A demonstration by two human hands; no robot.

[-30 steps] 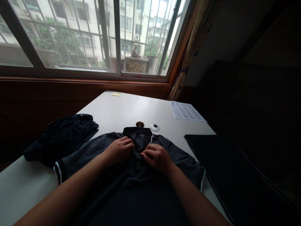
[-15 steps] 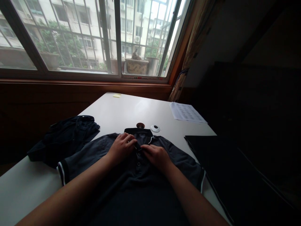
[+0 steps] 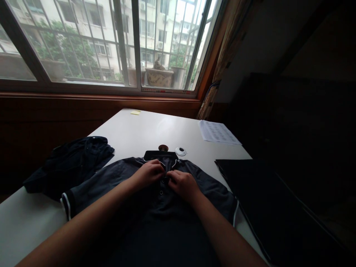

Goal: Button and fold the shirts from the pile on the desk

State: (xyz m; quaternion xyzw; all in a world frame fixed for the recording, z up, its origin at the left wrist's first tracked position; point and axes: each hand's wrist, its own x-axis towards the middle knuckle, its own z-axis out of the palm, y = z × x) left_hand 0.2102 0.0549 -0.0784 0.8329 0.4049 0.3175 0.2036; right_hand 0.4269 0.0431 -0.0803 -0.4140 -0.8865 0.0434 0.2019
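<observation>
A dark polo shirt (image 3: 164,218) with white-piped collar and sleeve edges lies front up, its collar pointing toward the window. My left hand (image 3: 150,173) pinches the shirt's front just below the collar. Right beside it, my right hand (image 3: 184,184) grips the other side of the placket with its fingers curled. Both sets of fingertips almost meet at the top of the placket, and what lies between them is hidden. Below them, light ring-shaped buttons (image 3: 161,192) show on the placket.
The shirt rests on a white table (image 3: 139,129). Crumpled dark clothing (image 3: 75,163) lies to the left, a flat dark cloth (image 3: 267,200) to the right. Beyond the collar are a round table hole (image 3: 163,148) and its white cover (image 3: 180,151). Printed papers (image 3: 218,132) and a yellow note (image 3: 135,112) lie farther back.
My left hand has shifted its hold, and its fingers are now drawn in closer to my right hand at the placket. More of the left collar edge shows. The view has turned slightly.
</observation>
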